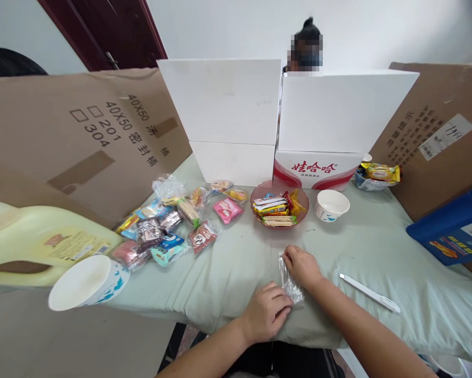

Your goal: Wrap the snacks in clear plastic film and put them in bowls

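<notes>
A clear, crinkled plastic bag (pixel 293 286) lies on the cloth near the table's front edge. At its far end my right hand (pixel 304 268) is closed, pinching the plastic between thumb and fingers. My left hand (pixel 266 313), fingers curled, grips the near left edge of the same bag. What the bag contains, if anything, I cannot make out. To the right of my right forearm rests a white ceramic-tipped or plastic cutter-like tool (pixel 369 293). Beyond my hands stands a pink glass bowl (pixel 255 210) with wrapped snacks and thin sticks in it.
Several packaged snacks (pixel 149 233) lie at left, near a tilted paper bowl (pixel 115 283) and yellow jug (pixel 78 231). Another paper bowl (pixel 332 206) stands right of the glass one. White boxes (pixel 231 163), cardboard (pixel 62 126) and a blue bottle (pixel 452 231) surround the table. A person sits behind.
</notes>
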A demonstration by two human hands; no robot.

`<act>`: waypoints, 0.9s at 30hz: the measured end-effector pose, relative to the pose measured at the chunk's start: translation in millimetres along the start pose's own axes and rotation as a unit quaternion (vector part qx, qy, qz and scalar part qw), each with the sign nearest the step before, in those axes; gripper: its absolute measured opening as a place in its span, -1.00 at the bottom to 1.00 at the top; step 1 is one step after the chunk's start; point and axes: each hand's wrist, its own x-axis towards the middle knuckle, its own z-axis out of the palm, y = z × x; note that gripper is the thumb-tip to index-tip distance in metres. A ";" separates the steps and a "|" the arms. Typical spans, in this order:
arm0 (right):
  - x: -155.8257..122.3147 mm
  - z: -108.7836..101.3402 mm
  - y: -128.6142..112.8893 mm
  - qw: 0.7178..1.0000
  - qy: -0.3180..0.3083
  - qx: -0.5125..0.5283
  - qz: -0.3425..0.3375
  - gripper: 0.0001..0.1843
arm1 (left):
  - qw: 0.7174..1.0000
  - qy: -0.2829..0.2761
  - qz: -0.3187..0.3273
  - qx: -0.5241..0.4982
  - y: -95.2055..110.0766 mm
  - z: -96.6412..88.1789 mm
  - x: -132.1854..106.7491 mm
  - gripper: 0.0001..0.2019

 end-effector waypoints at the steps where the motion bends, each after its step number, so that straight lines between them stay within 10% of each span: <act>1: -0.1 0.7 0.0 1.000 0.001 -0.007 -0.001 -0.80 | 1.000 0.007 -0.009 0.012 1.7 -0.1 -0.1 -0.82; 7: -1.0 2.7 0.6 0.999 0.009 -0.032 -0.006 -0.81 | 0.986 0.130 -0.072 0.073 1.4 -12.5 17.9 -0.83; 11: -2.2 3.6 -1.6 0.999 0.013 -0.043 -0.011 -0.82 | 0.996 0.090 0.001 0.023 -16.5 -18.3 45.5 -0.84; 21: -25.8 -28.8 18.4 0.994 0.072 -0.075 -0.040 -0.73 | 0.995 -0.011 -0.046 0.082 -36.4 -9.1 52.1 -0.90; 25: -65.3 -28.9 15.1 0.986 0.085 0.053 -0.130 -0.76 | 0.996 -0.006 -0.056 0.064 -35.9 -10.1 52.7 -0.79; 27: -82.2 -18.6 15.2 0.978 0.092 0.180 -0.056 -0.74 | 0.996 -0.009 -0.060 0.059 -35.8 -10.9 53.3 -0.75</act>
